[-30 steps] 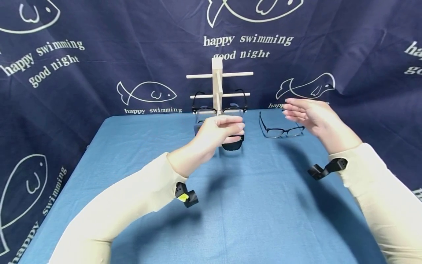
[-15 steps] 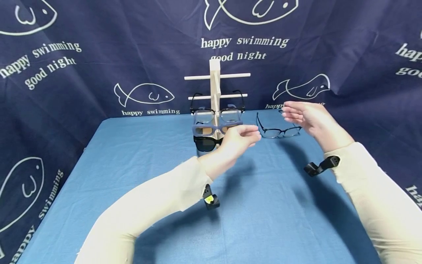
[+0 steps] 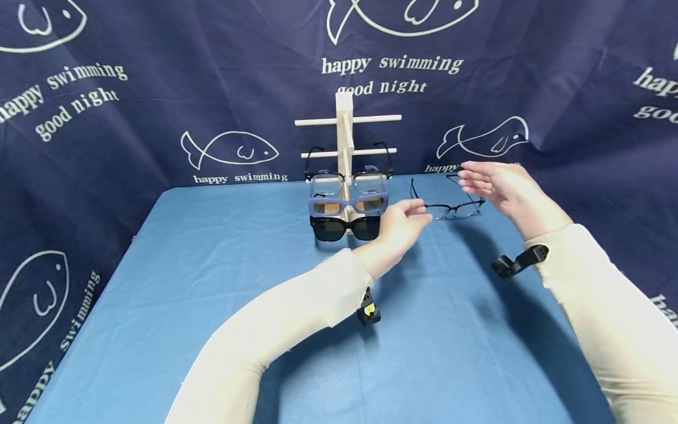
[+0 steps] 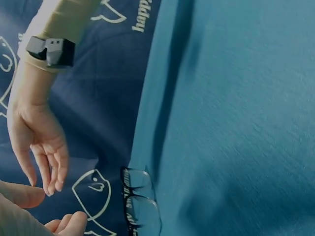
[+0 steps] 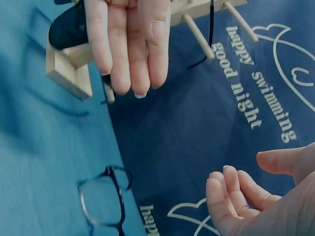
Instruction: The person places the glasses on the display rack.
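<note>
My left hand (image 3: 399, 228) hovers in front of the right side of the wooden glasses stand, its fingers loosely bent and holding nothing. A pair of black-rimmed clear glasses (image 3: 452, 208) lies on the blue cloth with its temples unfolded, right of the stand. Behind and to the right of these glasses is my right hand (image 3: 505, 187), palm turned inward, fingers relaxed. The right wrist view shows a gap between its thumb and fingers (image 5: 224, 196). In the left wrist view, the glasses (image 4: 125, 189) sit apart from my left fingers.
The wooden stand (image 3: 345, 106) bears black sunglasses (image 3: 328, 229), blue-framed glasses (image 3: 347, 206) and dark-browed clear glasses (image 3: 326, 174), one above another. Its upper pegs (image 3: 378, 119) stick out sideways. A navy curtain (image 3: 238, 88) with fish prints hangs behind the blue-covered table (image 3: 228, 247).
My left hand has moved right from in front of the stand toward the glasses on the cloth, uncovering the blue glasses and sunglasses. The right hand has stayed nearly in place.
</note>
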A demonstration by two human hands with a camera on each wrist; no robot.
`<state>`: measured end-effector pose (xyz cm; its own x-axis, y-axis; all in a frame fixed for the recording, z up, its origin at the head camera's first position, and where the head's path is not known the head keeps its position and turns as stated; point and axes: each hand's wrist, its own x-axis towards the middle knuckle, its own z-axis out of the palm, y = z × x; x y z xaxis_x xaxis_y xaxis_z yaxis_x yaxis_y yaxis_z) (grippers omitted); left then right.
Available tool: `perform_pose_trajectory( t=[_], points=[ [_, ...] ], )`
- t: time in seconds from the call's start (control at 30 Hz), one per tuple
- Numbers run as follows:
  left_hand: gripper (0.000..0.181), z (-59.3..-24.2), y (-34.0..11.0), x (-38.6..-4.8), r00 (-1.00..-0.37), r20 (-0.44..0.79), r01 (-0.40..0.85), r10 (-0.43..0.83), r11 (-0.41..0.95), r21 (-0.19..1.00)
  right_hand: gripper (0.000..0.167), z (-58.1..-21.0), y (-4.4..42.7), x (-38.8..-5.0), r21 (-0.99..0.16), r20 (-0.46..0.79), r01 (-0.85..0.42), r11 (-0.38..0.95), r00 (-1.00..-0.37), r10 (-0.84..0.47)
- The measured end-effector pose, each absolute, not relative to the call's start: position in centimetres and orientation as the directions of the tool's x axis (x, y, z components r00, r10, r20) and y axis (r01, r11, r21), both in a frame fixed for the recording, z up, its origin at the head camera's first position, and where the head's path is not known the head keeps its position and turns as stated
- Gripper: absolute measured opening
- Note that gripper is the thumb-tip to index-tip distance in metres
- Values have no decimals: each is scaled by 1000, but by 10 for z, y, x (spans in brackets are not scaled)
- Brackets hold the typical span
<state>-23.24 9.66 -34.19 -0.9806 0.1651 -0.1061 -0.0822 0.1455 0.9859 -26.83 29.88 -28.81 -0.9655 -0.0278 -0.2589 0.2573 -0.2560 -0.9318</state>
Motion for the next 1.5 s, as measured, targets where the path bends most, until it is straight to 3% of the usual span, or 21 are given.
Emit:
perform_pose_trajectory(
  t=[0.23,0.37,0.7,1.13,1.23,1.4,1.5],
  points=[
    [35,-344,111,-242,-989,-89,-63,120,203,977,33,-292,315,-279,-934,-230,216,-284,-973,15],
    [37,-346,118,-247,-992,-108,-89,66,248,965,31,-297,321,-286,-931,-233,204,-303,-970,64],
    [47,-354,133,-273,-982,-169,-189,-87,364,912,33,-312,329,-303,-955,-235,195,-224,-957,169],
    [47,-372,143,-284,-972,-207,-235,-113,369,899,40,-336,347,-313,-953,-302,277,-125,-910,283],
    [47,-376,146,-283,-965,-238,-263,-114,348,900,36,-343,351,-313,-940,-339,332,-80,-881,331],
    [46,-381,153,-281,-956,-265,-292,-126,310,905,10,-352,357,-313,-903,-421,421,-85,-830,367],
    [48,-383,155,-281,-955,-263,-293,-134,307,906,11,-356,360,-312,-895,-441,435,-99,-830,341]
  ],
)
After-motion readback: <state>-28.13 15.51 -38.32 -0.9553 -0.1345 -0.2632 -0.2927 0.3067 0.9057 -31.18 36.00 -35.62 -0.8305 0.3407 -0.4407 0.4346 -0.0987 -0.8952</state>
